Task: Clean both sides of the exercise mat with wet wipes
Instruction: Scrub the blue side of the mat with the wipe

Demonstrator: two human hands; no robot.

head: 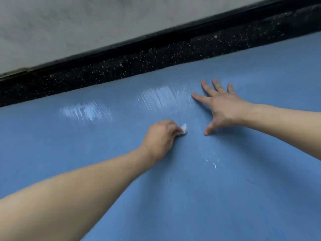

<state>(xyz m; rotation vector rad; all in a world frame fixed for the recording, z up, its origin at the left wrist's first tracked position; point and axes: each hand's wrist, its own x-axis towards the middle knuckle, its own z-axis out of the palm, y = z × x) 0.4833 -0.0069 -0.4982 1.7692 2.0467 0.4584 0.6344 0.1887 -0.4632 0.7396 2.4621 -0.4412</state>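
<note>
A blue exercise mat [173, 197] lies flat and fills most of the view. My left hand [160, 136] grips a small crumpled white wet wipe [184, 129] and holds it against the mat near the middle. To its right, my right hand [220, 106] presses flat on the mat with fingers spread. Shiny wet streaks [161, 97] mark the mat near its far edge, with a second wet patch [86, 112] further left. A few small white smears [214, 163] sit nearer to me.
Beyond the mat's far edge runs a strip of dark speckled floor [156, 58], then a black skirting line [173, 32] and a pale grey wall [86, 23]. The mat continues out of view to the left, right and toward me.
</note>
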